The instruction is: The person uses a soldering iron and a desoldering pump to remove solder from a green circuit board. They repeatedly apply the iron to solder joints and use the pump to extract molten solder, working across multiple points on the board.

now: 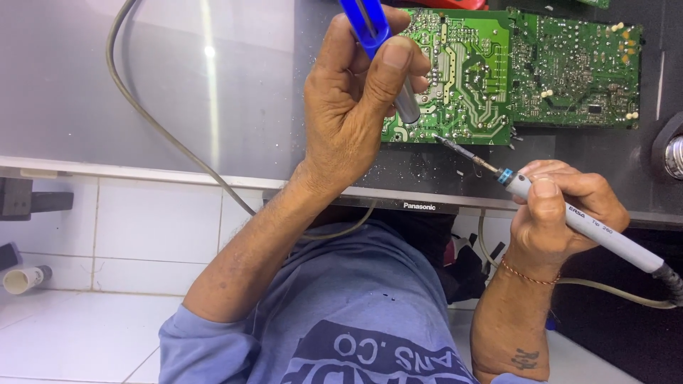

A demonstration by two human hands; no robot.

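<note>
My left hand [348, 107] is closed around a blue desoldering pump [366, 25], whose metal nozzle [407, 107] points down at the near edge of a green circuit board [541, 71]. My right hand [562, 220] holds a grey-white soldering iron [605, 235] like a pen. Its thin tip [445, 142] touches the board's lower edge, just right of the pump nozzle. The board lies solder side up on a dark flat panel [213, 85].
A grey cable [156, 128] runs across the panel and over its front edge. A round metal object [672, 153] sits at the far right. White floor tiles [107, 235] and a small white tube [25, 279] lie below left. The iron's cord [605, 288] trails right.
</note>
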